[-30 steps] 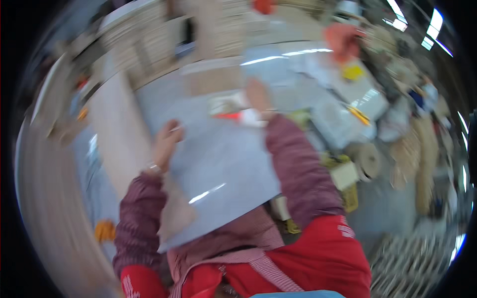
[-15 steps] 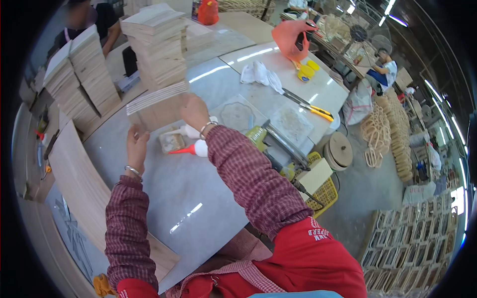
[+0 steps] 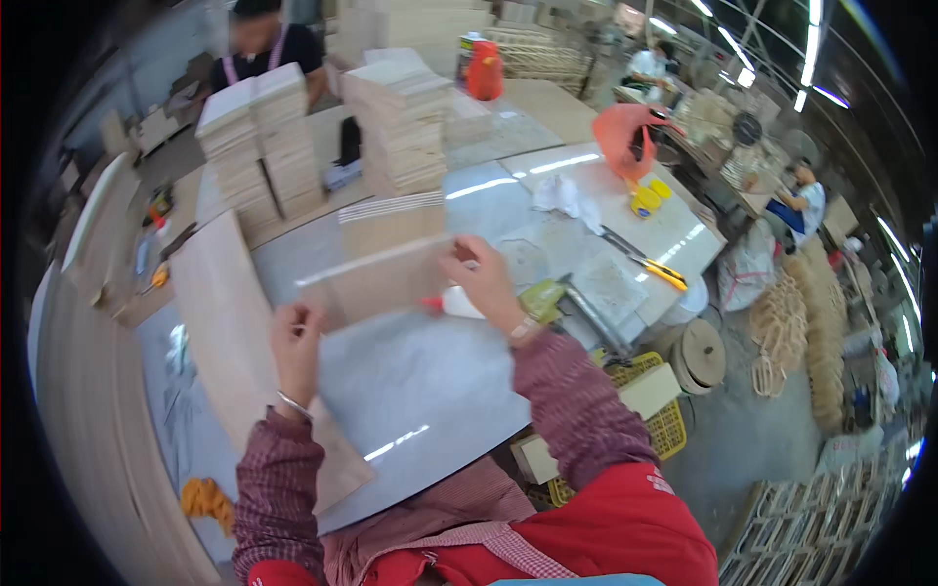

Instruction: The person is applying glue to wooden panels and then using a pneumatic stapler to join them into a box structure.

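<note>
A thin wooden board (image 3: 386, 285), blurred by motion, is held up over the table between my two hands. The fingers of my left hand (image 3: 296, 342) pinch its left end. At the right end, my right hand (image 3: 486, 285) grips the upper corner between thumb and fingers. Just beyond the board lies a small stack of similar thin boards (image 3: 394, 225), its layered edges facing up. A white glue bottle with a red tip (image 3: 461, 303) lies beside my right hand, partly covered by it and the board.
Tall stacks of wooden boards (image 3: 401, 122) stand at the far left. A long curved plank (image 3: 217, 322) lies along the left side. To the right are a yellow-handled cutter (image 3: 666, 275), a white cloth (image 3: 557, 195) and a metal-and-green tool (image 3: 596, 317). A co-worker (image 3: 274, 49) is behind the stacks.
My hands have moved away from the small stack, nearer to me, and now hold a single board apart from it. The whole view has swung, shifting the table rightward and down.
</note>
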Demonstrator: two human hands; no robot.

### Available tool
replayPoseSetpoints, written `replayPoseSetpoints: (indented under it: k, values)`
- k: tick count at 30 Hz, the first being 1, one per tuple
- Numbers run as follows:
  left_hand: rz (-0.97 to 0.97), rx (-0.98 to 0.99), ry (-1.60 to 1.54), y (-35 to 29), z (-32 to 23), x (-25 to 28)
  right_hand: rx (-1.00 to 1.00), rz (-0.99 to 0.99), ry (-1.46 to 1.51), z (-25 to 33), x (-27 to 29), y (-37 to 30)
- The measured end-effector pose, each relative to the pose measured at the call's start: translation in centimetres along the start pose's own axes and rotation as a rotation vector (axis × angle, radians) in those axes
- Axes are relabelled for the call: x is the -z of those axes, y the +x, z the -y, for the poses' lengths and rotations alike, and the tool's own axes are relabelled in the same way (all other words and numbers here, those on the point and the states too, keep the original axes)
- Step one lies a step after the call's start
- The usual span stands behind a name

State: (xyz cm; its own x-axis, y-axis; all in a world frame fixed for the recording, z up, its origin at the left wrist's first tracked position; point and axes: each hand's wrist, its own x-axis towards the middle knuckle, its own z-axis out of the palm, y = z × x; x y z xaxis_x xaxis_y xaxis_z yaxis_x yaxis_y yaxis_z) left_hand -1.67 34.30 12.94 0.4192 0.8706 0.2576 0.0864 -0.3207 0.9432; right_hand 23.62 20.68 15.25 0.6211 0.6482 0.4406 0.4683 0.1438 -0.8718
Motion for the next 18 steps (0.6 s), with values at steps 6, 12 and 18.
replayPoseSetpoints:
  k: [6,12,18]
  values:
    - [0.04,0.0,0.169,-13.6,-1.2,2.2,-0.496,0.334,0.178,3.1,4.7,-11.7]
    - [0.067,0.252,0.061,-22.8,-1.3,4.6,-0.609,0.382,0.297,4.0,4.7,-20.4]
    - [0.148,0.332,-0.078,-25.5,-1.4,6.3,-0.666,0.385,0.286,6.4,3.9,-21.8]
